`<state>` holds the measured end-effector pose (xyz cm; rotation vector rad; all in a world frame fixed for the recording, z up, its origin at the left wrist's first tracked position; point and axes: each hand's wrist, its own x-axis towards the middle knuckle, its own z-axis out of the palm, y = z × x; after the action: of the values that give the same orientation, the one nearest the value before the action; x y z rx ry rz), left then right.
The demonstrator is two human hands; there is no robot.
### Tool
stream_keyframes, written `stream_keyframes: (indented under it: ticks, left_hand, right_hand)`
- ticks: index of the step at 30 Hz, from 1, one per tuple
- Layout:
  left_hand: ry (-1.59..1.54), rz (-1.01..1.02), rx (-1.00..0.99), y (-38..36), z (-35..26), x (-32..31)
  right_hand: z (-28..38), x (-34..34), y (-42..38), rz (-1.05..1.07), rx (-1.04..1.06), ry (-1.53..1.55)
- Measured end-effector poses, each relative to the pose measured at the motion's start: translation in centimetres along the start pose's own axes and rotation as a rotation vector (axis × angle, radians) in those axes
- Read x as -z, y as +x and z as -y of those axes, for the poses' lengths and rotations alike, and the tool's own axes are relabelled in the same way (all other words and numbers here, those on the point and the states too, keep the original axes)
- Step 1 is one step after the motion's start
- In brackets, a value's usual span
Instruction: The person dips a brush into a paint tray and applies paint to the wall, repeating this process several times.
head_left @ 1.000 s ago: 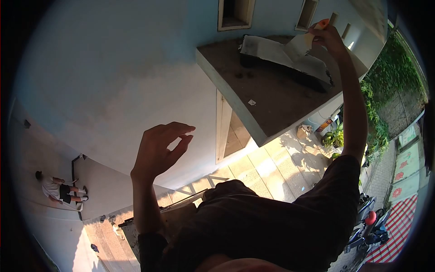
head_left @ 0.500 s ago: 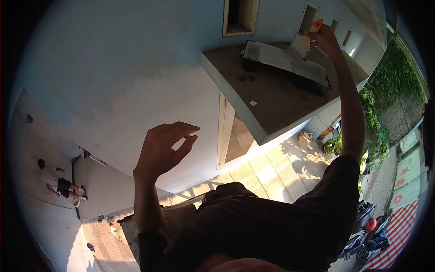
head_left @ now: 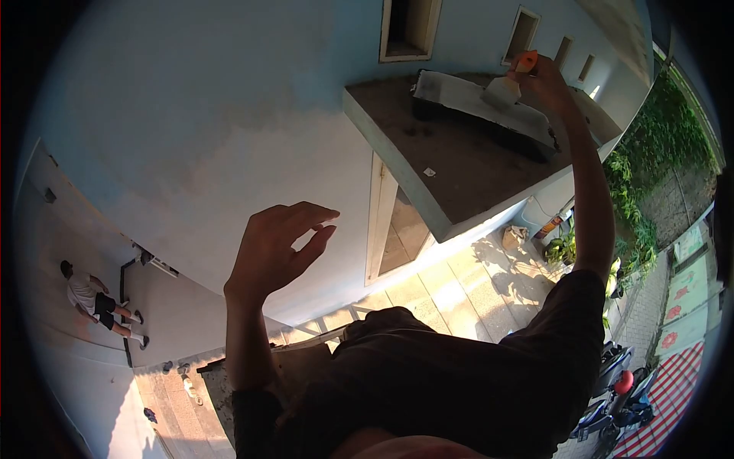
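Observation:
My right hand [head_left: 541, 80] is closed on the orange handle of a scraper [head_left: 502, 91], whose wide pale blade lies at the surface of a long tray [head_left: 459, 93]. That tray, coated grey-white inside with dark edges, rests on a concrete ledge [head_left: 474, 183] that juts from the wall. My left hand [head_left: 277, 249] is raised in front of the pale blue wall [head_left: 306, 153], thumb and fingers curved with a gap between the tips, holding nothing.
Small window openings [head_left: 409, 30] sit above the ledge. Far below at left, a person [head_left: 95, 302] stands near a wall. Sunlit paving [head_left: 436, 291] lies below, with parked motorbikes [head_left: 612, 390] and plants [head_left: 562, 249] at right.
My right hand and the scraper have moved slightly down and left, the blade now lower against the tray. The person far below has shifted posture. My left hand is almost unmoved.

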<state>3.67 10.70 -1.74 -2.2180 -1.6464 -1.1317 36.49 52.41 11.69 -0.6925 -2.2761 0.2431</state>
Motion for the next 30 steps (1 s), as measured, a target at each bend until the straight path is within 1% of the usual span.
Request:
stream_keyframes:
  ticks: [3,7,13,15,16,18,19,21,22,24,25,27,28,30]
  left_hand:
    - [0.0,0.0,-0.001,-0.1,-0.3,0.1]
    - [0.001,0.006,-0.001,0.1,-0.1,0.1]
    - [-0.007,0.008,0.016,0.4,0.1,0.0]
    - [-0.001,0.009,0.019,0.5,0.3,0.0]
    - [0.002,0.008,0.019,0.7,0.5,-0.1]
    - [0.009,0.004,0.016,1.0,0.7,-0.2]
    - [0.017,0.001,0.015,1.0,0.8,-0.1]
    - [0.001,0.006,0.03,0.8,0.8,-0.3]
    - [-0.011,0.01,0.034,0.9,0.9,-0.2]
    - [0.03,0.041,0.055,1.0,0.8,-0.1]
    - [0.034,0.037,0.051,1.0,1.0,-0.3]
    - [0.045,0.025,0.049,0.9,1.0,-0.4]
    - [0.036,0.028,0.05,0.9,0.9,-0.4]
    - [0.033,0.026,0.054,0.9,0.9,-0.4]
  right_hand:
    - [0.1,0.5,-0.4,0.057,-0.058,0.016]
    - [-0.1,0.7,-0.7,0.054,-0.075,0.054]
    - [-1.0,0.4,-0.5,0.011,0.021,0.098]
    - [-0.5,0.5,-0.5,0.063,-0.095,0.162]
    - [-1.1,0.3,-0.4,0.064,-0.094,0.162]
    - [-2.2,0.1,0.0,-0.02,-0.051,0.189]
    - [-2.6,0.2,0.0,-0.017,-0.046,0.192]
    - [-1.7,0.4,-0.2,0.045,-0.133,0.267]
    - [-2.1,0.6,0.3,0.038,-0.103,0.275]
    - [-2.6,1.0,0.5,-0.011,-0.171,0.247]
    - [-2.1,1.0,0.7,-0.015,-0.149,0.252]
    - [0.5,1.4,1.1,-0.192,-0.261,0.379]
    - [1.2,1.4,2.0,-0.191,-0.245,0.384]
    - [1.9,1.4,3.7,-0.239,-0.208,0.868]
